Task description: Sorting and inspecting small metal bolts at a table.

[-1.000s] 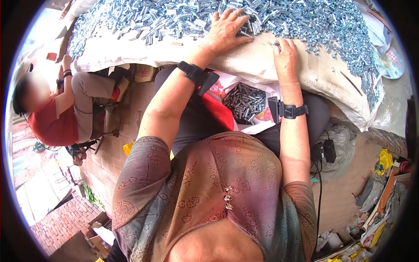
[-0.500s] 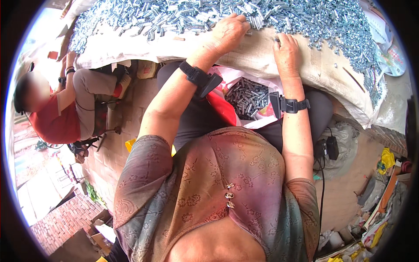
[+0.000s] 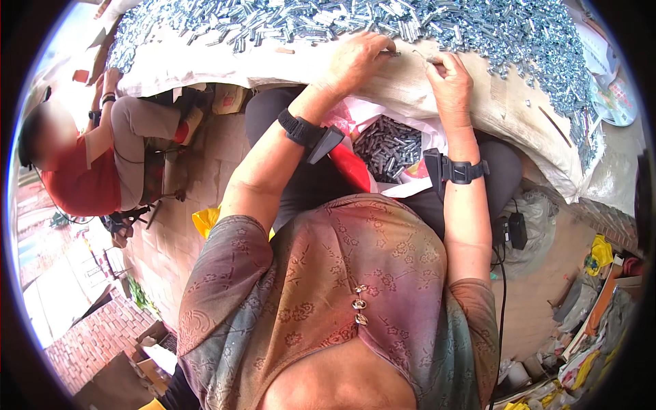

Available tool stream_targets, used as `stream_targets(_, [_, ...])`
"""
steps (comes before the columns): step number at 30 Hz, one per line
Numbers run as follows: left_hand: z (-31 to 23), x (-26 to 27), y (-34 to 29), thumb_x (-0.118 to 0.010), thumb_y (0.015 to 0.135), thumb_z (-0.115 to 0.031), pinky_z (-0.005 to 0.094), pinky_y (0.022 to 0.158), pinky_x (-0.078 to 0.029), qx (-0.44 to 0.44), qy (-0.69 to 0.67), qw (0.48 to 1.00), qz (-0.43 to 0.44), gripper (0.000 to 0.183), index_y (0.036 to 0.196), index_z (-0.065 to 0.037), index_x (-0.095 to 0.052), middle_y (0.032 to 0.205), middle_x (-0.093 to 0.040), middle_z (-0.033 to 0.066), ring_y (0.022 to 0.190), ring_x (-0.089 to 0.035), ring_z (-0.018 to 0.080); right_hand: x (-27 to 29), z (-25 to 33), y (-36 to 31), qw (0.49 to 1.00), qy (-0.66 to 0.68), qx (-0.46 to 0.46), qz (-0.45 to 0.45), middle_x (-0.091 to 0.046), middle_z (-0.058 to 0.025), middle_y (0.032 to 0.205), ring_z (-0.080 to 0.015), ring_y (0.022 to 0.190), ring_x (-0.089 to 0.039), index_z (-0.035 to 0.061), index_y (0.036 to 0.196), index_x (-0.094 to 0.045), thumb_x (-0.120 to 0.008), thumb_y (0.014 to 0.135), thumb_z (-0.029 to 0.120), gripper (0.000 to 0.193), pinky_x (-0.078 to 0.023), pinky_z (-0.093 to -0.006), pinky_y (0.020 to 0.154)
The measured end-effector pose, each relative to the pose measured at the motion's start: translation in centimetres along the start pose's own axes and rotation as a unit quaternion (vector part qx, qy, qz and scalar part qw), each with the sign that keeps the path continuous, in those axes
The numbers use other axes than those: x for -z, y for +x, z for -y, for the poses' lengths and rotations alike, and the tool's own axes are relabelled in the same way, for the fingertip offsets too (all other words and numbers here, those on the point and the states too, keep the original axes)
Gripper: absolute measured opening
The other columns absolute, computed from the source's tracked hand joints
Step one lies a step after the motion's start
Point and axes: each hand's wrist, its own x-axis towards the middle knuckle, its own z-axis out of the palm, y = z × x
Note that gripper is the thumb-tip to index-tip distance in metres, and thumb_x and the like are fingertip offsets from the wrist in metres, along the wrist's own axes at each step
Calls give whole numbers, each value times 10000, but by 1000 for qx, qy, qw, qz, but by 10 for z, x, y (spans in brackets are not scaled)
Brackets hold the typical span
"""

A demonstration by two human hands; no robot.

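Spreading across the far worktop (image 3: 205, 65), cloth-covered, with a heap of small silver parts (image 3: 424, 20) within arm's reach. Sitting near in the lap, a bag of dark parts (image 3: 389, 147), open-mouthed under both wrists. Resting at the heap's near edge, left hand (image 3: 355, 61) pinching one small part (image 3: 391, 53) at the fingertips. Just right of it, right hand (image 3: 451, 85) likewise nipping a small piece (image 3: 433, 60).

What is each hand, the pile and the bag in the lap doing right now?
left hand: pinching a small metal piece at the sack's edge
right hand: pinching another small piece
pile of silvery metal pieces: spread loose over the sack
bag in the lap: open, holding dark pieces
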Motion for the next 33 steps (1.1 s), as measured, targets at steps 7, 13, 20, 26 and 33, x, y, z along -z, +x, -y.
stream_targets(7, [-4,4,-12,-623,806,-130,278,672,-469,75,-162,984,4,171,965,-71,-608,858,-622,66,759,-591,170,-3,20,-9,944,306,-117,40,-640,-30,867,-67,742,-592,-19,963,-619,-643,773,23,196,-469,-198,658])
stream_targets(13, [-12,3,-13,-640,781,-95,290,708,-464,126,-257,958,25,166,935,-41,-611,804,-614,85,766,-588,173,-4,20,-13,918,350,-175,73,-645,-30,847,-48,729,-564,-17,1014,-627,-679,765,80,272,-454,-190,647])
stream_targets(20, [-7,-5,-15,-646,819,-143,194,615,-412,126,-350,928,11,165,943,-41,-611,780,-579,-22,693,-498,51,-9,17,-15,912,366,-175,58,-648,-27,837,-51,740,-561,-17,1044,-626,-699,757,104,320,-455,-196,652])
stream_targets(26, [-14,-4,-14,-634,842,-173,145,539,-355,193,-482,855,10,126,900,-63,-614,761,-572,-38,665,-478,18,-6,24,-16,943,282,-163,61,-649,-35,870,-60,739,-574,11,1000,-641,-697,758,116,270,-459,-201,662])
stream_targets(33, [-33,-21,-9,-558,780,-66,382,668,-475,-11,-63,998,-4,126,905,-61,-544,826,-586,122,765,-591,306,-5,20,-16,991,27,-49,118,-625,-74,895,-240,817,-591,63,1006,-620,-632,681,39,327,-473,-326,749])
